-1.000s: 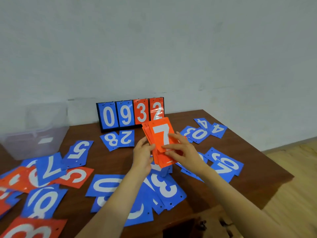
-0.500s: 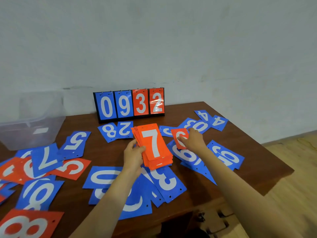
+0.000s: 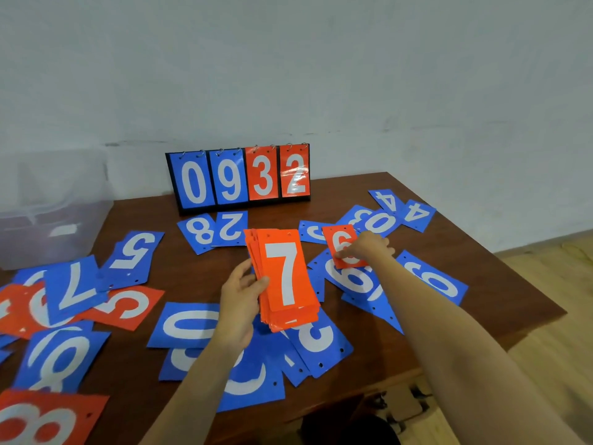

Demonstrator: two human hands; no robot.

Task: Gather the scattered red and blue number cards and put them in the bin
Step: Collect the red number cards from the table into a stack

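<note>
here's the red stack point(image 3: 285, 281), a fanned sheaf of orange-red cards with a white 7 on top. it's raised over the middle of the table point(image 3: 481, 284) in the left hand point(image 3: 239, 303), thumb curled over the left edge, fingers wrapped behind.

these look like thin, glossy plastic sheets: light, stiff enough to stand, and probably slick against each other. so i'd say the sheaf wants a firm squeeze along a long edge, or it fans out and slides.

just to the right, the right hand point(image 3: 369, 247) is down on the red 6 card point(image 3: 341, 242). thumb and fingertips pinch its near edge where it lies on top of blue cards. whether it has left the pile, can't tell. a flat card like that is best taken at an edge or corner overhanging its neighbour.

reading outward:
- blue 8 point(image 3: 199, 232) and blue 2 point(image 3: 232, 226) sit behind the stack.
- blue 5 point(image 3: 134, 252) and red 5 point(image 3: 128, 306) are off to the left.
- blue 0 point(image 3: 189, 324) and blue 3 point(image 3: 316, 342) lie nearer in, red 8 point(image 3: 38, 422) at the near left.
- two blue 4s point(image 3: 417, 215) are at the far right.

the scoreboard stand point(image 3: 239, 176) at the back reads 0 9 3 2, two blue and two red, hung on rings. no brand visible anywhere.

the bin point(image 3: 48, 213) is clear plastic and sits far left, well apart from both hands. the pale label on its side is too blurred to read.
</note>
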